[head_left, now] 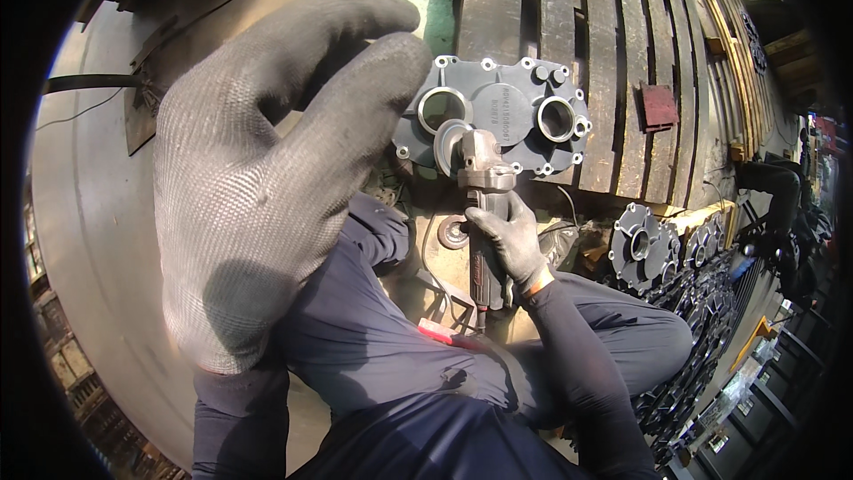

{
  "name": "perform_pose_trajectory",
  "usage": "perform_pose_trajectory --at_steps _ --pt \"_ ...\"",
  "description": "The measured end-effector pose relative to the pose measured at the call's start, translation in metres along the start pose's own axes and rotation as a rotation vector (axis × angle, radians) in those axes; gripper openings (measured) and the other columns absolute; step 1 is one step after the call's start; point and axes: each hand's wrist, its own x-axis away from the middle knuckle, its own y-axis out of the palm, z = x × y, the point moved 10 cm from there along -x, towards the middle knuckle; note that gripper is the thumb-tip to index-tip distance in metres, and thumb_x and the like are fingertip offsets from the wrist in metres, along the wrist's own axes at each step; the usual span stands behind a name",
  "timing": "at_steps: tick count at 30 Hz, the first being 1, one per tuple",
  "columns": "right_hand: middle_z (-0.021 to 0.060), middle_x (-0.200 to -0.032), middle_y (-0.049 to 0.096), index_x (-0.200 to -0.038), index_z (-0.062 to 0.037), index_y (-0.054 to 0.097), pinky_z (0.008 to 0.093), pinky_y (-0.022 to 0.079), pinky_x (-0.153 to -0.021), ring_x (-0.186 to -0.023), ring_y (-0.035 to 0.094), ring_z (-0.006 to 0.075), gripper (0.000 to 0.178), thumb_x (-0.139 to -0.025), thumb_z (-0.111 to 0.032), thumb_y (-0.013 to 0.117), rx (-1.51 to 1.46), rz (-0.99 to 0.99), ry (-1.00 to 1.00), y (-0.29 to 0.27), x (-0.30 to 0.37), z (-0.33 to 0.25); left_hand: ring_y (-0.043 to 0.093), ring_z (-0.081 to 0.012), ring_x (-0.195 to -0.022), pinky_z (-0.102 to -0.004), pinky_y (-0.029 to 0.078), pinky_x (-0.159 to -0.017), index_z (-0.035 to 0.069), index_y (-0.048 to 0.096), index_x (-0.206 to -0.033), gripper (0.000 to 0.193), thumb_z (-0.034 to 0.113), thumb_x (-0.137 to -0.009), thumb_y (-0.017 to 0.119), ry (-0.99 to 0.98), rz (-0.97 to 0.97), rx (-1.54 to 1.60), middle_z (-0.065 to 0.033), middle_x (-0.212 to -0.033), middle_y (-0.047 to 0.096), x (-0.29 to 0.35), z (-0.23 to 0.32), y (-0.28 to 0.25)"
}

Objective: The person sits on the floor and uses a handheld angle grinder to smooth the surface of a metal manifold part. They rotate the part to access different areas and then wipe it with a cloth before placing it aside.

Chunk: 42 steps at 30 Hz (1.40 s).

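Note:
In my gloved right hand [514, 238] is an angle grinder [484, 173], gripped around its dark body with the head pointing away from me. Its round disc [451, 147] overlaps the near edge of a grey metal housing cover [498, 108], beside the left bored hole; I cannot tell whether it touches. The cover has two large ringed holes and small bolt lugs around its rim, and lies on a wooden pallet [604, 62]. Raised close to the camera, my gloved left hand [258, 160] is empty, its fingers bent and apart. It hides part of the cover's left side.
A dark red block [658, 108] lies on the pallet's slats. More grey housing covers [638, 244] stand at the right, by a pile of dark metal parts [689, 347]. A loose round disc [453, 232] and cables are near my legs. Another person's dark-clothed leg [771, 185] shows far right.

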Motion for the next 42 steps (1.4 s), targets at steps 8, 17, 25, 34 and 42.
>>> perform_pose_trajectory --at_steps 8,17,25,34,42 --pt "0.0059 -0.110 0.077 -0.129 0.0000 0.068 0.0317 0.060 -0.087 -0.096 0.071 0.0112 0.039 -0.097 -0.015 0.085 -0.012 0.014 -0.030 -0.002 -0.009 0.003 0.074 -0.0198 -0.102 -0.0334 0.057 -0.095 -0.003 0.077 -0.134 0.038 0.023 -0.108 0.072 -0.005 0.011 0.024 -0.0129 -0.108 0.079 0.002 -0.001 -0.005" --pt "0.0083 -0.110 0.077 -0.129 -0.0003 0.066 0.0317 0.063 -0.078 -0.091 0.074 0.0133 0.038 -0.098 -0.013 0.085 -0.141 0.026 0.008 0.011 -0.008 0.010 0.075 -0.0203 -0.101 -0.0339 0.059 -0.093 -0.003 0.077 -0.135 0.037 0.023 -0.108 0.072 0.014 -0.044 -0.020 -0.0137 -0.109 0.079 -0.001 -0.004 -0.013" --pt "0.0071 -0.108 0.075 -0.130 -0.0004 0.065 0.0314 0.063 -0.079 -0.092 0.074 0.0132 0.036 -0.100 -0.010 0.083 -0.161 0.005 0.054 0.010 -0.010 0.017 0.074 -0.0198 -0.101 -0.0335 0.059 -0.094 -0.003 0.077 -0.134 0.037 0.022 -0.107 0.073 0.015 -0.063 -0.023 -0.0131 -0.108 0.079 -0.003 -0.011 -0.013" --pt "0.0059 -0.112 0.076 -0.132 0.0003 0.065 0.0318 0.061 -0.089 -0.096 0.073 0.0124 0.037 -0.101 -0.013 0.081 -0.179 -0.133 0.071 0.023 -0.001 0.027 0.075 -0.0181 -0.101 -0.0319 0.058 -0.095 -0.003 0.077 -0.134 0.036 0.020 -0.106 0.074 -0.005 -0.021 0.114 -0.0123 -0.109 0.080 0.001 -0.009 -0.009" --pt "0.0038 -0.112 0.074 -0.130 -0.0040 0.065 0.0317 0.060 -0.090 -0.098 0.071 0.0113 0.036 -0.100 -0.013 0.083 -0.217 0.002 0.089 -0.017 0.006 0.039 0.075 -0.0167 -0.097 -0.0306 0.060 -0.091 -0.002 0.080 -0.130 0.033 0.021 -0.106 0.074 0.043 -0.111 -0.001 -0.0097 -0.104 0.080 -0.003 -0.002 -0.004"
